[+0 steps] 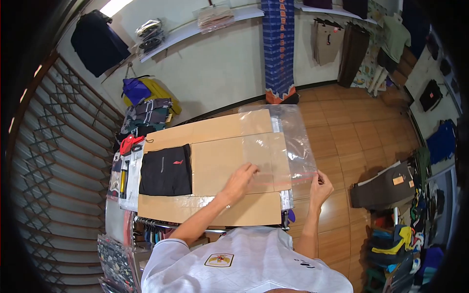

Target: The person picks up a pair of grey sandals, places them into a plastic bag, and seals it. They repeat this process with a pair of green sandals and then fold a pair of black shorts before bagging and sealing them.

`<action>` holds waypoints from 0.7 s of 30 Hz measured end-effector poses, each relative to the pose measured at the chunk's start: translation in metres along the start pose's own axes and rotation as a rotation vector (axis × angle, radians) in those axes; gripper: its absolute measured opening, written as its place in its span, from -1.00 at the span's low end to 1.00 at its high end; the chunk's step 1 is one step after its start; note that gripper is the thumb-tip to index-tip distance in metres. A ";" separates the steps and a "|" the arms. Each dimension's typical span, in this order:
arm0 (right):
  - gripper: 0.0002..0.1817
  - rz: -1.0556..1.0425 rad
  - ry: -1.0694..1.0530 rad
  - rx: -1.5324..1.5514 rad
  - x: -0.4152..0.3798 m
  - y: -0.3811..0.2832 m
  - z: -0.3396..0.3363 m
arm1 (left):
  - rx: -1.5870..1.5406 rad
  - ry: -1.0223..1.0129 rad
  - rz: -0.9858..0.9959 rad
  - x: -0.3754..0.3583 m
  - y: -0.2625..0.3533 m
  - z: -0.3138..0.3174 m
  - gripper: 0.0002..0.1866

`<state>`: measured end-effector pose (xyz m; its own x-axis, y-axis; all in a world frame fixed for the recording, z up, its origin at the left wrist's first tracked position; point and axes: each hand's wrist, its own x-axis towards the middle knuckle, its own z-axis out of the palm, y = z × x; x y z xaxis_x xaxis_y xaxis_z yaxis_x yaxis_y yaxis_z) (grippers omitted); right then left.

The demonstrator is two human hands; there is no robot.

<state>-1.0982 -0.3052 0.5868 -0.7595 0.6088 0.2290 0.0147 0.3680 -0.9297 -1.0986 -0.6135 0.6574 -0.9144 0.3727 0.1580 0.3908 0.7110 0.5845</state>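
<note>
A clear plastic bag (299,146) with a red strip along its near edge lies over the right end of a flattened cardboard sheet (215,158). My left hand (239,180) pinches the left end of that edge above the cardboard. At the other end, past the table's right side, my right hand (320,188) grips the bag's corner between closed fingers. The bag looks flat, with nothing seen inside it. To the left on the cardboard rests a folded black garment (166,171) with a small red logo and a grey stripe.
Left of the cardboard are a red tape dispenser (131,145) and a yellow-and-black tool (123,180). Folded clothes (146,115) are piled at the table's back left. A metal folding gate (58,161) stands at left; a blue pillar (279,53) rises behind. Dark trousers (383,188) hang at right.
</note>
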 end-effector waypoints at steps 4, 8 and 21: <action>-0.83 0.055 0.123 0.008 -0.003 0.013 -0.014 | 0.069 0.132 0.071 0.052 -0.003 -0.003 -0.69; -0.79 0.162 0.073 0.045 -0.015 0.033 -0.020 | 0.047 0.146 0.040 0.125 -0.030 0.024 -0.74; -0.62 0.313 0.040 0.225 -0.060 0.059 0.021 | 0.198 -0.117 0.057 0.259 -0.055 0.063 -0.65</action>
<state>-1.0660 -0.3348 0.5119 -0.7151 0.6956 -0.0693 0.0959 -0.0006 -0.9954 -1.3502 -0.5188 0.6163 -0.8762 0.4741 0.0863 0.4651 0.7854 0.4083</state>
